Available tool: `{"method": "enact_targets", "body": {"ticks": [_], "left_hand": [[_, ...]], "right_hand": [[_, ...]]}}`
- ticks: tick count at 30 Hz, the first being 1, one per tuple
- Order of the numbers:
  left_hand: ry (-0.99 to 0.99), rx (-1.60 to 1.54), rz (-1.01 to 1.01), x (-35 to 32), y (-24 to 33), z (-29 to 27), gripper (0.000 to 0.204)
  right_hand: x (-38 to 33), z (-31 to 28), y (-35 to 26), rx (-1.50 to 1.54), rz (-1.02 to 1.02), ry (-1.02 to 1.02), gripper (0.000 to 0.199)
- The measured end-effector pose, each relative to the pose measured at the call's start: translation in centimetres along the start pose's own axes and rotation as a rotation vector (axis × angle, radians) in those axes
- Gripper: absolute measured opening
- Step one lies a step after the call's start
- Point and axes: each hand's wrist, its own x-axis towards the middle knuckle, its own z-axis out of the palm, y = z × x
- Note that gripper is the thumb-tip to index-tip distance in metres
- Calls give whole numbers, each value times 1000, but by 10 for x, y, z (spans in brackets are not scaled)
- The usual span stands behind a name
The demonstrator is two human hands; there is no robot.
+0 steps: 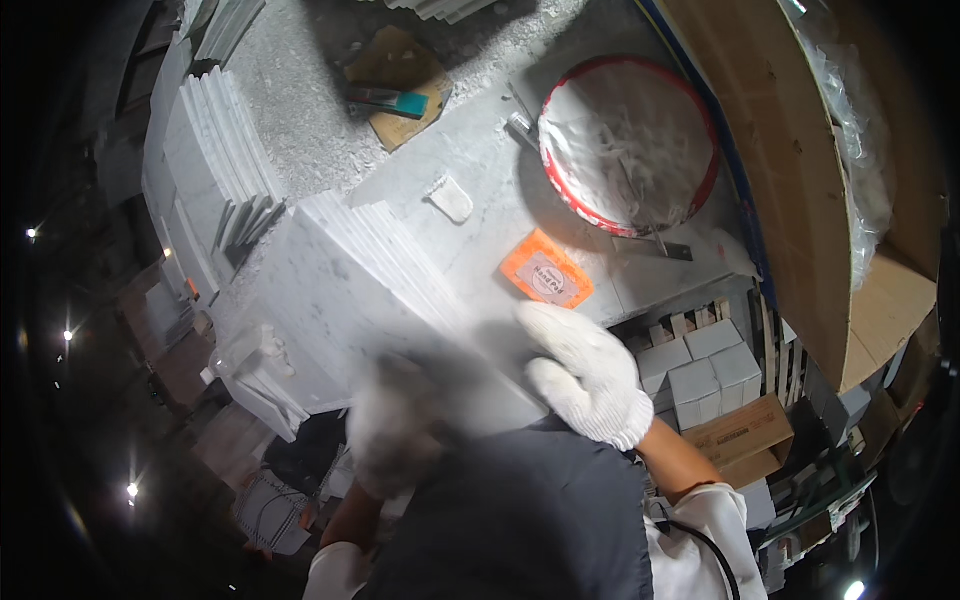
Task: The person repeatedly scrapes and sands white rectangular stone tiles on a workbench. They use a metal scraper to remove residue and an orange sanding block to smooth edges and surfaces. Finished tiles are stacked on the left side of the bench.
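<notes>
Nearest me, both gloved hands grip the near edge of a white marble slab (340, 290) lying on the dusty workbench (480, 170): the left hand (385, 430), blurred, curls on its lower corner, and the right hand (585, 375) closes over the edge beside it. Just beyond the right hand lies an orange packet (546, 270). Farther back sits a red-rimmed basin (628, 145), and a teal-handled tool (390, 100) on cardboard.

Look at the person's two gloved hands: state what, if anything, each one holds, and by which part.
Both the right hand and the blurred left hand rest at the near edge of the white marble slab. Whether the fingers actually grip it cannot be told.
</notes>
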Motion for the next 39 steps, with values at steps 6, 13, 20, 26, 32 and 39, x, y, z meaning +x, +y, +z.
{"method": "enact_targets", "body": {"ticks": [6,13,20,26,32,39], "left_hand": [[290,624,-275,-1,-27,30,62],[328,657,-228,4,-28,30,63],[379,757,-166,11,-30,37,57],[368,728,-177,11,-26,35,58],[372,740,-167,15,-23,35,57],[451,690,-156,14,-28,37,53]], "right_hand": [[24,36,-2,266,165,-218,50],[21,21,-9,237,205,-304,51],[4,15,6,241,121,-339,55],[-10,8,3,314,31,-178,41],[-40,-22,0,244,214,-363,37],[-58,-19,9,149,288,-404,41]]}}
